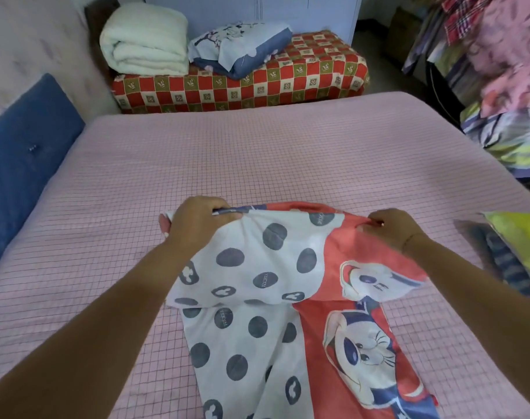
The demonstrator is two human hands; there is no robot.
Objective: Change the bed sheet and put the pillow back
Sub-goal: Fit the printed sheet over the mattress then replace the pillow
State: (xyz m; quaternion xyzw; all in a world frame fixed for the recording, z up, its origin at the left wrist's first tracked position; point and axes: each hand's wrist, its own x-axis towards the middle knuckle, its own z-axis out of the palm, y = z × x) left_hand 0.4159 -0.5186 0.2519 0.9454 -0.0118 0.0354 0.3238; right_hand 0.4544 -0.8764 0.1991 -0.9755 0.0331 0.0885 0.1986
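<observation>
unfolding the sheet [273,267], which lies folded on the near middle of the bed [257,152]. left grip [197,222] and right grip [390,226] each pinch the sheet's far edge, fingers curled tight on cloth, top layer raised. best practice, as judged: keep both ends level and taut, carry the layer outward, and leave the lower folds flat.

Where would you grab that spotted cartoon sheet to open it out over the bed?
Take the sheet by its far edge, a hand near each end, reaching over from the near side. It lies folded, layers loose there; the left hand and right hand pinch that edge.
</observation>
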